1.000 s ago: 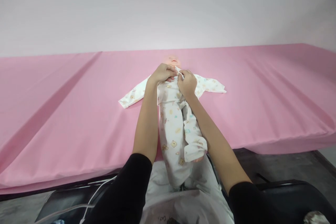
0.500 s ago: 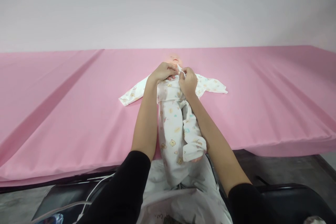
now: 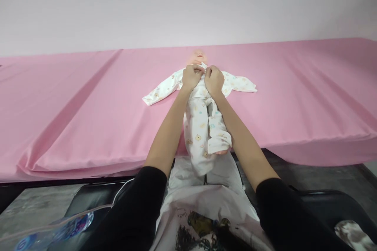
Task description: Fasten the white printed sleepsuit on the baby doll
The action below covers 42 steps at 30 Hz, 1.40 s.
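- Fingers of the left hand (image 3: 192, 77) are curled shut on the neckline of the baby sleepsuit (image 3: 203, 119), pinching the fabric just under the doll's chin.
- Fingers of the right hand (image 3: 214, 80) are likewise clamped on the same neckline, knuckles up; the two hands sit side by side, touching or nearly touching.
- Sleepsuit: white with small printed animal figures, worn by a baby doll (image 3: 198, 55) lying on its back, head away from the person.
- Only the doll's head shows above the hands; its features are too small to tell.
- Both sleeves are spread flat outward, one to each side of the hands.
- Suit legs run toward the person and hang over the near edge of the surface; one bare foot shows at the right leg opening.
- Pink sheet (image 3: 88, 106) covers the whole surface (image 3: 324, 153), with long creases at the left and a folded hem along the near edge.
- Both forearms are bare, in black sleeves pushed up to the elbow.
- Plastic water bottle (image 3: 59, 229) lies at the lower left, near the person's left arm, on a black seat (image 3: 88, 200).
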### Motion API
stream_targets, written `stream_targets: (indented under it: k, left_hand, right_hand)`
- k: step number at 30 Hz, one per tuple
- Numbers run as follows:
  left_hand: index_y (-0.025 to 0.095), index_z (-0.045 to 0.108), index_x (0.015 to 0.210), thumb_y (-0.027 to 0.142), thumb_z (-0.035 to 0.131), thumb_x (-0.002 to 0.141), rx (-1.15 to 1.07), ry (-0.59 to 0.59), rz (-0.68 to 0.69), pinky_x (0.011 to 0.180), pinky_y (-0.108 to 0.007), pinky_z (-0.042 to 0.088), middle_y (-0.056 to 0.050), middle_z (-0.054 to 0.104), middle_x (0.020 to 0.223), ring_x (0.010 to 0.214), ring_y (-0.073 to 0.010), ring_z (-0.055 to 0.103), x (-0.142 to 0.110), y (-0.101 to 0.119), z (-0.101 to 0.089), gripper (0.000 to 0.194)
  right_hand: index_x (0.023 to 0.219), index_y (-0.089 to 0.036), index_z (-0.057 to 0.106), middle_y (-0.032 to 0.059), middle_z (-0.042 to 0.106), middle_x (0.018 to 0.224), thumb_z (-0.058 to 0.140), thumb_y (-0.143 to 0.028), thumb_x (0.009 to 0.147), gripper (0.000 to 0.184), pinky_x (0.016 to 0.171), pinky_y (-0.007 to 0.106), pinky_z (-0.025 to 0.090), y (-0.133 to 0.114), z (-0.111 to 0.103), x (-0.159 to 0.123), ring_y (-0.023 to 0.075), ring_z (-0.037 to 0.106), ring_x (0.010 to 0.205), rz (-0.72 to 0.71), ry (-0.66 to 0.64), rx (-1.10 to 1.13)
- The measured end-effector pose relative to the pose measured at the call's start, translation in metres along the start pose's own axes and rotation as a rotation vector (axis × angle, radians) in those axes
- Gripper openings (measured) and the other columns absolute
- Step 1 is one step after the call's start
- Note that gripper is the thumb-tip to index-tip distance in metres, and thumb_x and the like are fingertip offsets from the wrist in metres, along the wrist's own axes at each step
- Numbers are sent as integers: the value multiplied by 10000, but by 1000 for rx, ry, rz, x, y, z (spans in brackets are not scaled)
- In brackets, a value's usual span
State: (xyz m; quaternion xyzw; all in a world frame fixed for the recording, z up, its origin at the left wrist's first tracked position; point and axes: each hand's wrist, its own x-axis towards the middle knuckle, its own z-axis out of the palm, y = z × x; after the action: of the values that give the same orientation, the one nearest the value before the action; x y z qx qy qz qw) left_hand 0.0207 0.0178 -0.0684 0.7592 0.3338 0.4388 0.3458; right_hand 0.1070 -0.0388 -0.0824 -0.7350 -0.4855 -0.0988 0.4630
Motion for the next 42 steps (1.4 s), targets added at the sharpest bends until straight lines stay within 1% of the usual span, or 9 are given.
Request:
stream_targets:
  k: [4, 8, 11, 19, 25, 30, 33, 37, 42]
  left_hand:
    - [177, 648, 812, 153, 520, 749, 188, 88, 7, 810, -254, 429, -40, 680, 889, 866, -158, 612, -11, 9, 4, 144]
    - [246, 576, 1027, 320, 524, 801, 249, 130, -50, 822, -285, 421, -19, 684, 881, 904, -183, 606, -17, 15, 4, 243]
    - [254, 548, 1052, 399, 544, 792, 224, 134, -62, 809, -283, 423, -18, 685, 869, 917, -191, 605, -18, 13, 3, 298]
    - [230, 511, 1108, 253, 567, 761, 180, 144, -54, 799, -269, 413, -10, 687, 873, 918, -186, 603, -19, 13, 0, 353]
    - [228, 445, 1201, 284, 582, 760, 151, 144, -59, 808, -275, 410, -20, 686, 900, 948, -193, 592, -21, 12, -1, 465]
    - [207, 580, 1035, 224, 474, 816, 168, 132, 17, 816, -243, 397, -20, 669, 980, 932, -163, 589, -17, 3, -1, 243]
    - [190, 634, 945, 187, 394, 842, 202, 107, 35, 832, -244, 383, -33, 655, 1024, 944, -159, 578, -13, 0, 0, 261]
    - [212, 643, 980, 271, 454, 832, 288, 39, 56, 843, -270, 374, -38, 651, 1013, 959, -186, 564, -12, 4, 1, 247]
    - [236, 650, 945, 255, 477, 793, 417, 22, 70, 795, -304, 398, -49, 654, 987, 929, -229, 573, -10, 9, 1, 231]
  right_hand:
    - [853, -164, 537, 60, 577, 856, 392, -174, 879, 148, 731, 300, 364, -1, -3, -3, 195, 515, 793, -13, -13, -6]
    - [841, -174, 534, 43, 561, 803, 436, -192, 849, 100, 706, 292, 364, -2, -3, -5, 190, 503, 754, -29, -8, 10]
    - [815, -175, 532, 41, 544, 775, 446, -201, 836, 92, 706, 292, 364, -2, -3, -5, 185, 493, 737, -36, 9, 18]
    - [819, -169, 561, 49, 599, 831, 349, -153, 835, 213, 777, 309, 377, 3, -3, -1, 191, 530, 794, -78, 25, 123]
    - [808, -152, 603, 63, 611, 814, 416, -162, 792, 188, 765, 329, 387, 1, -3, -1, 202, 538, 762, -69, 13, 94]
    - [777, -150, 612, 79, 607, 825, 482, -242, 799, 160, 783, 348, 390, -2, -4, -1, 218, 533, 782, -93, 21, 65]
    - [825, -139, 612, 98, 602, 867, 492, -232, 800, 154, 821, 369, 381, -1, -5, 0, 238, 534, 834, -75, -16, 25]
    - [951, -125, 606, 122, 594, 914, 397, -118, 794, 261, 841, 394, 373, 0, -6, 1, 260, 531, 891, -55, -70, -43]
    - [1007, -150, 598, 126, 591, 846, 481, -191, 755, 281, 757, 418, 409, 0, 0, 22, 285, 545, 822, -56, -101, -95]
